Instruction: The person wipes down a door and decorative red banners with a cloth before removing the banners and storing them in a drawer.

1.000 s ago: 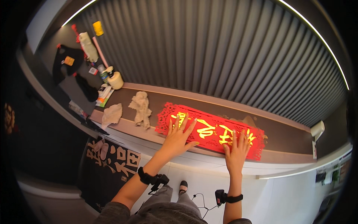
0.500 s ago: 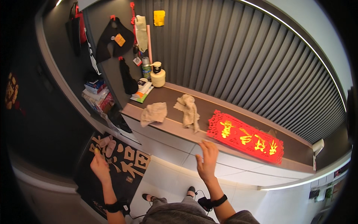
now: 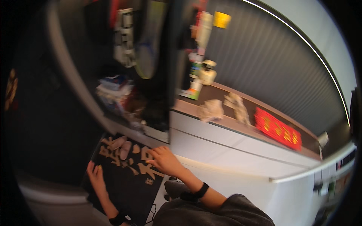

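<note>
Over the dark doormat with large tan characters (image 3: 128, 188), both my hands hang in the air, apart from each other. My left hand (image 3: 98, 182) is at the mat's left side, its fingers apart; a small yellow spot shows at a fingertip, too small to name. My right hand (image 3: 166, 162) reaches leftward above the mat's right part, fingers stretched and slightly bent, with nothing seen in them. A pair of pinkish-grey slippers (image 3: 125, 150) lies on the mat between and beyond my hands. Black bands circle both wrists.
Right of the mat stands a white-fronted cabinet (image 3: 226, 141). On its ledge lie two crumpled beige cloths (image 3: 212, 110) and a red panel with gold characters (image 3: 278, 129), near a cream pump bottle (image 3: 208, 73). An open closet (image 3: 151, 98) holds stacked packages (image 3: 115, 90) and a racket (image 3: 148, 54).
My view has swung left and my body has turned toward the closet and mat. My right hand has moved from beside the ledge to above the mat. The closet's inside shows more.
</note>
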Motion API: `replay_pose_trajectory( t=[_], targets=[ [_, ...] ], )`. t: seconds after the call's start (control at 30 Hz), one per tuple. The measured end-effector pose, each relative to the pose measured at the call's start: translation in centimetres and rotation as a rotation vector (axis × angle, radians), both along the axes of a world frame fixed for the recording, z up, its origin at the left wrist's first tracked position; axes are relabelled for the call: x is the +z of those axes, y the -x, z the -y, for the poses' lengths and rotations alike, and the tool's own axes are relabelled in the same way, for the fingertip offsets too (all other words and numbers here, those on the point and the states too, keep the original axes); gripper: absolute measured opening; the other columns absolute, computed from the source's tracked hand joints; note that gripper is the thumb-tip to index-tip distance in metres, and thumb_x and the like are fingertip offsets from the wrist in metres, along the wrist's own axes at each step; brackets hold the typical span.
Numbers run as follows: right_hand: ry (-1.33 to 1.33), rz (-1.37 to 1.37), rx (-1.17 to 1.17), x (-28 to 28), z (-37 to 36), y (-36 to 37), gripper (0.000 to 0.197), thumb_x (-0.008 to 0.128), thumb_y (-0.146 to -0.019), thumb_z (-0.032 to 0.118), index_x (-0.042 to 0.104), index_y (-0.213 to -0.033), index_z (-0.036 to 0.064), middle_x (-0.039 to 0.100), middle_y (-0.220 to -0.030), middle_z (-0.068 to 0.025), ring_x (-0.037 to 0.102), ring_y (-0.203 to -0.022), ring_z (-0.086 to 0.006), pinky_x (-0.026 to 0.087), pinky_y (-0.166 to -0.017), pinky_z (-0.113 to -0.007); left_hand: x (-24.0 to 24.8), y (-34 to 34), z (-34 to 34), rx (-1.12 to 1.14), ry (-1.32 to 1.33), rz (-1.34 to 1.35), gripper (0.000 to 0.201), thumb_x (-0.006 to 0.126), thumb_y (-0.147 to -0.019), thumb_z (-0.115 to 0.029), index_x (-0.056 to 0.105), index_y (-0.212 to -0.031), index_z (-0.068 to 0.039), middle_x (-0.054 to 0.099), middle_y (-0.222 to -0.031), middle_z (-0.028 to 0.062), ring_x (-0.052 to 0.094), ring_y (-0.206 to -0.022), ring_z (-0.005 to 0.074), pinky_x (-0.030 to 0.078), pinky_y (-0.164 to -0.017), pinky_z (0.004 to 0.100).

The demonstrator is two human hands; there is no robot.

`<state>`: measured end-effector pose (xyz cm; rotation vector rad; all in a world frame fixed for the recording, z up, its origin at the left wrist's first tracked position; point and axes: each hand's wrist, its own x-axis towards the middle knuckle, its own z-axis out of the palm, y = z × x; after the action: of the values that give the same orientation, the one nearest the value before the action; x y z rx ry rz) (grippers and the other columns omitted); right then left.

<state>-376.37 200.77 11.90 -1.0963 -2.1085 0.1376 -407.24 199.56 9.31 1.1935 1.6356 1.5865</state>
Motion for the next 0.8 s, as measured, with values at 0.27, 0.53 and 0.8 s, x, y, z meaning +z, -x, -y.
replay_pose_trajectory(
  t=[0.27,0.53,0.8],
  targets=[
    [0.168,0.089,0.226,-1.5,-10.0,20.7,0.031,0.056,-0.088,0.026,0.056,-0.108,0.0029,0.06,-0.092,-0.016,0.054,-0.088,-0.0335,0.041,-0.077,-0.041,3.6,16.7,-3.2,0.112,-0.041,-0.009,0.048,0.061,-0.087,-0.011,0.04,-0.13,-0.006,0.045,-0.13,0.0156,0.048,-0.119,0.0258,0.041,-0.097,0.0376],
    [0.277,0.007,0.576,3.0,-23.8,43.6,0.03,0.056,-0.088,0.021,0.059,-0.109,-0.0006,0.063,-0.096,-0.0195,0.06,-0.091,-0.035,0.047,-0.078,-0.039,8.6,36.1,-8.9,0.418,-0.103,-0.091,0.042,0.06,-0.088,-0.012,0.044,-0.126,-0.004,0.049,-0.124,0.0171,0.052,-0.112,0.0268,0.043,-0.093,0.0359],
    [0.314,-0.006,0.915,12.0,-32.9,63.8,0.036,0.061,-0.087,0.023,0.057,-0.114,-0.0009,0.064,-0.098,-0.0203,0.064,-0.092,-0.0304,0.05,-0.077,-0.037,13.0,51.2,-13.4,0.571,-0.197,-0.173,0.04,0.061,-0.087,-0.011,0.045,-0.123,-0.002,0.055,-0.117,0.0168,0.055,-0.109,0.0253,0.043,-0.093,0.0349]
  ],
)
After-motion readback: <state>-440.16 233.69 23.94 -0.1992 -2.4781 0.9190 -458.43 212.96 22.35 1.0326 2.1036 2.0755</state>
